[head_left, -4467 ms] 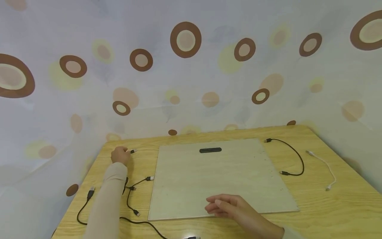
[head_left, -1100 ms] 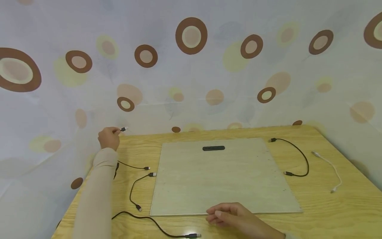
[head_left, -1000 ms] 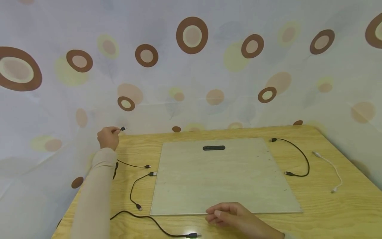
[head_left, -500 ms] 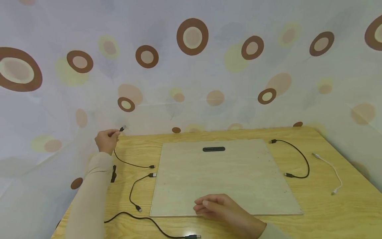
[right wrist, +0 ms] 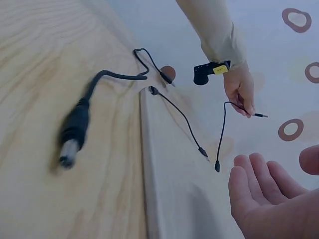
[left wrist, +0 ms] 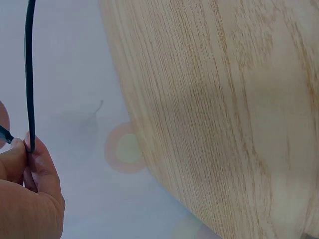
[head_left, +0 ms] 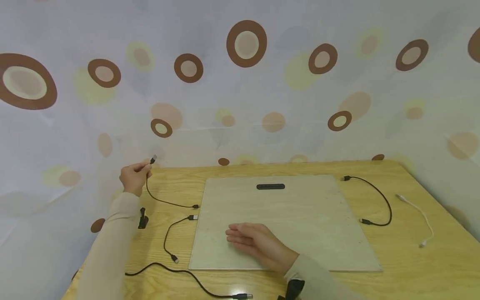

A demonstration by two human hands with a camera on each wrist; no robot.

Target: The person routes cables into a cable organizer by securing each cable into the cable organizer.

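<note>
My left hand (head_left: 134, 178) pinches a short black USB cable (head_left: 153, 159) at the back left, close behind one plug, which points up. The cable droops from the fingers, and its smaller end plug lies beside the board's left edge in the head view. In the left wrist view, thumb and fingertips of the left hand (left wrist: 37, 191) squeeze the black cable (left wrist: 29, 74). Fingers extended, my right hand (head_left: 258, 246) hovers over the lower left of the pale board (head_left: 300, 225) and holds nothing. A second short black USB cable (head_left: 193, 217) lies just left of the board.
A longer black cable (head_left: 240, 296) with a barrel plug runs along the front left of the wooden table (head_left: 423, 275). A black cable (head_left: 365, 221) and a white cable (head_left: 423, 243) lie right of the board. A black bar (head_left: 271, 186) sits at its back edge.
Having picked up the black cable, my left hand has raised it and turned its plug upward; the lower end has slid right toward the board. My right hand has moved left and forward over the board.
</note>
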